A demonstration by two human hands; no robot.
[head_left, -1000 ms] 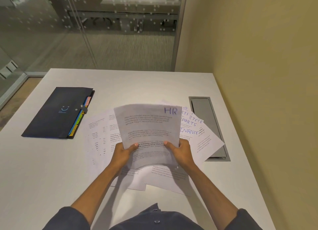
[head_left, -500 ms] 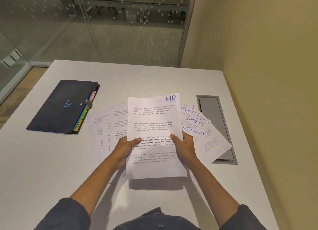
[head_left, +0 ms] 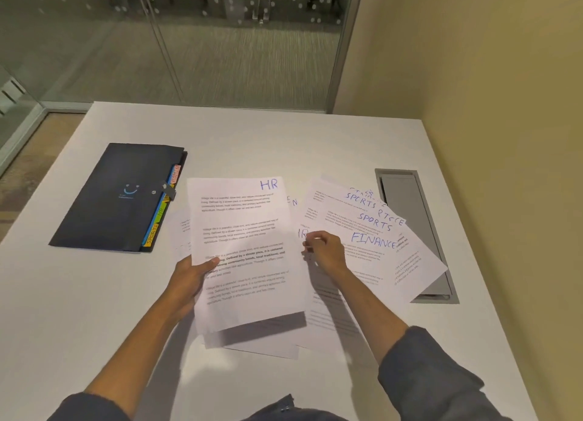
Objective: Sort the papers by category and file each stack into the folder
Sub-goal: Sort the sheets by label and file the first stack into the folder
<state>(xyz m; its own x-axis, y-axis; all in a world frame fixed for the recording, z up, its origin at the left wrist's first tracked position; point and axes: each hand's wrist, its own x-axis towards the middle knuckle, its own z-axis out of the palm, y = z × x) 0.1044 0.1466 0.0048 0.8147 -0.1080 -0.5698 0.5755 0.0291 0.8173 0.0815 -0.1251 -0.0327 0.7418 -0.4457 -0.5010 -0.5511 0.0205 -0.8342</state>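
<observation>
A white rectangular table stands in the corner between a frosted glass partition and a beige wall. The left hand grips a white printed sheet marked HR by its left edge, thumb on top, raised off the surface, probably to keep that category apart. The right hand pinches the corner of another HR-marked sheet lying half hidden in the fanned loose papers labelled SPORTS and FINANCE, seemingly to draw it out and add it. The dark blue tabbed folder lies closed to the left, well apart, awaiting sorted stacks.
</observation>
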